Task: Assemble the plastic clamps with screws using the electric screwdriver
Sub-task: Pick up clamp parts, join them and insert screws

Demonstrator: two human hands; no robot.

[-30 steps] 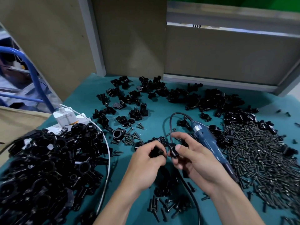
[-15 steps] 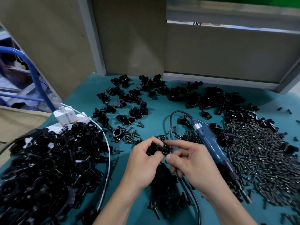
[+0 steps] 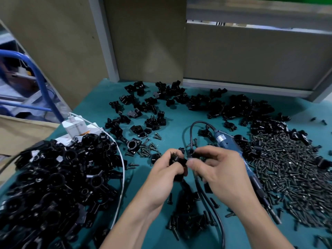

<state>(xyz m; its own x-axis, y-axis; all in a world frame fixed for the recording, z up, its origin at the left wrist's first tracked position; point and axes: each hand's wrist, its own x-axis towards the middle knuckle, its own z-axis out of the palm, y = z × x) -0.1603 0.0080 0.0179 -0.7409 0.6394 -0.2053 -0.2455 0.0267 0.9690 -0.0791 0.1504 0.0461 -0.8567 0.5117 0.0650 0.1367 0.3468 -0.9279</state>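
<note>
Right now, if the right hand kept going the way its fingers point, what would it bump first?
The black plastic clamp gripped by the left hand; the thumb of the right hand seems nearly touching it, though depth is unclear.

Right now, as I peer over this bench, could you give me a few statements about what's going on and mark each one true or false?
1. The left hand grips a black clamp. True.
2. The screws are piled on the left. False: they lie on the right; the left holds a heap of clamps.
3. The screwdriver is blue. True.
4. The right hand lies idle. False: it pinches a small black part beside the clamp.
5. The screwdriver's tip is on the clamp. False: it points away, to the near right.
</note>
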